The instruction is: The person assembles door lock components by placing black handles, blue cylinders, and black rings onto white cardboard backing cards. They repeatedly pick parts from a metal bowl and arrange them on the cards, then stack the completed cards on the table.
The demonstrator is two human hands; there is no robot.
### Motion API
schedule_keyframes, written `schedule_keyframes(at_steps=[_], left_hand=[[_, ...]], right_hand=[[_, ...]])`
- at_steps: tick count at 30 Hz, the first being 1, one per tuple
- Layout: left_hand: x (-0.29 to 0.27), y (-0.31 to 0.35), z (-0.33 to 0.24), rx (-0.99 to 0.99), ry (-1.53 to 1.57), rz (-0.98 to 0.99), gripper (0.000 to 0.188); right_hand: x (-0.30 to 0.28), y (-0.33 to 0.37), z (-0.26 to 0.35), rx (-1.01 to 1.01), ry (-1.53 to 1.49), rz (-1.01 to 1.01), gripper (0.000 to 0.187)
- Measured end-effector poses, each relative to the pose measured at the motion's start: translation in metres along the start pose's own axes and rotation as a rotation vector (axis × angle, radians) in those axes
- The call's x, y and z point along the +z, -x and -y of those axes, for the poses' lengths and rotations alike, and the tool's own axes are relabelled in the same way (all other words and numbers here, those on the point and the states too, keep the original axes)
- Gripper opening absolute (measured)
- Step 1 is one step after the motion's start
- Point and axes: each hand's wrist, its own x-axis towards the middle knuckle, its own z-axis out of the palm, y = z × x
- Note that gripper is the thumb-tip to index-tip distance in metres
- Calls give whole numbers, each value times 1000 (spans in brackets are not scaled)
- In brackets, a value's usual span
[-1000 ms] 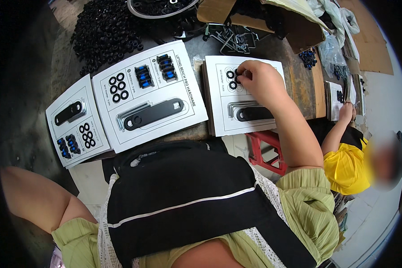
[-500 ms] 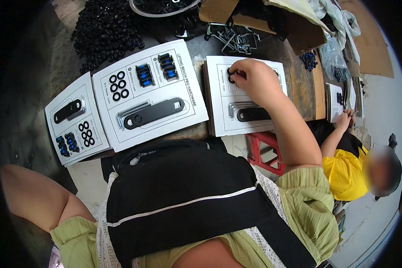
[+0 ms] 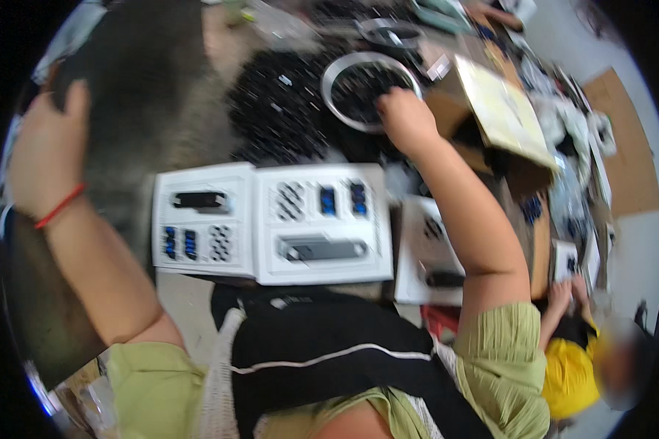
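Observation:
My right hand (image 3: 408, 121) is at the near right rim of a round metal-rimmed bowl (image 3: 332, 102) of small black parts. Its fingers are bent together, and blur hides whatever is in them. Far to the left, my left hand (image 3: 47, 150) is raised near the table's edge, blurred, thumb apart from the fingers, with nothing visible in it. In front of me lie two printed card packs, a left one (image 3: 161, 212) and a middle one (image 3: 384, 234), showing black rings, black-and-blue bolts and a flat black bar. A third card pack (image 3: 414, 274) lies partly under my right forearm.
A heap of small black parts (image 3: 274, 110) spreads left of the bowl. An opened cardboard box (image 3: 505, 110) stands to its right. Clear plastic bags (image 3: 567, 190) lie at the far right, where a person in yellow (image 3: 571, 377) works. Another person's arm (image 3: 501, 14) shows at the back.
My right hand has moved from the rings on the right card pack to the bowl. My left hand has come into view at far left. The view has shifted, showing more of the table's back.

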Motion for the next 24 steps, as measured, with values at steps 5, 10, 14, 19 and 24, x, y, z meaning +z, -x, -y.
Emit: schedule_keyframes(at_steps=[5, 10, 14, 19, 24], left_hand=[[-26, -4, -28, 10, 264, -165, 35], [-18, -3, 0, -26, 410, -246, 33], [-8, -2, 0, -34, 414, -234, 33], [-8, -3, 3, -33, 405, -286, 34], [-12, -10, -8, -24, 283, -269, 32]], right_hand=[[39, -27, -29, 206, 159, 165, 19], [51, -49, -36, 258, 28, 220, 15], [4, -41, 1, 355, -85, 294, 27], [25, -33, -25, 345, -153, -14, 14], [9, -10, -40, 222, -338, -233, 8]])
